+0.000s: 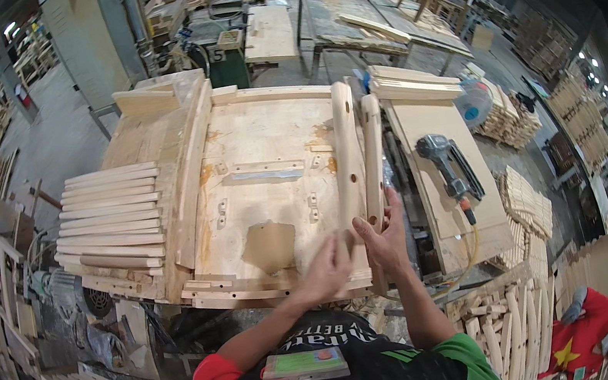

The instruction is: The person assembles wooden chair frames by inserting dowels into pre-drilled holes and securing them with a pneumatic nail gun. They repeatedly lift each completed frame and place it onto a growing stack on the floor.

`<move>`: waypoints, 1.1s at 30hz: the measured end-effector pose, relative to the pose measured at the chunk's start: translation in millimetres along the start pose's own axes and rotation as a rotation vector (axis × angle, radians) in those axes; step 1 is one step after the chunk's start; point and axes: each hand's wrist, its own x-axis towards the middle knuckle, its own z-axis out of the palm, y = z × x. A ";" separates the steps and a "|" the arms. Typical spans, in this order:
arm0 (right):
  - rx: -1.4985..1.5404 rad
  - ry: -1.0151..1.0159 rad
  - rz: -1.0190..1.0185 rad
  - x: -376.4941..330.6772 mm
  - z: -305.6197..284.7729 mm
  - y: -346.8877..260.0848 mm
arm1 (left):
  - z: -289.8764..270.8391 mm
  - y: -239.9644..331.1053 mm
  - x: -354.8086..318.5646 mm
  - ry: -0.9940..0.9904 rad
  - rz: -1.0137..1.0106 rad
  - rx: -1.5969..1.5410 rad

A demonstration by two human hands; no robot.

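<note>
Two long, slightly curved wooden chair legs with drilled holes stand side by side along the right edge of the wooden jig (265, 137). The larger chair leg (345, 134) is left of the slimmer chair leg (371, 134). My right hand (388, 244) is closed around the lower part of the slimmer leg, its thumb reaching toward the larger one. My left hand (324, 274) is beside the larger leg's lower end; motion smears its fingers, so its grip is unclear. A brown patch (270, 247) and small wooden blocks lie on the jig's board.
A stack of wooden slats (110, 221) lies to the left. On the right board (438, 120) rests a nail gun (448, 166) with a yellow hose (475, 244). Wooden parts (514, 331) are piled at lower right, near another person in red (588, 329).
</note>
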 end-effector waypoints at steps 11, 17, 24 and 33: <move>-0.966 0.060 -0.155 97.1 -67.4 74.6 | -198.7 -38.2 -48.6 0.491 -0.230 0.846; -1.115 -0.025 -0.127 93.9 -72.2 84.4 | -227.5 -55.5 -48.5 0.659 -0.382 1.013; -1.135 0.019 -0.157 78.1 -61.4 94.1 | -205.4 -73.9 -50.6 0.916 -0.558 1.372; -0.749 -0.406 -0.450 106.1 61.8 36.3 | -189.9 -82.8 -69.4 1.245 -0.549 1.392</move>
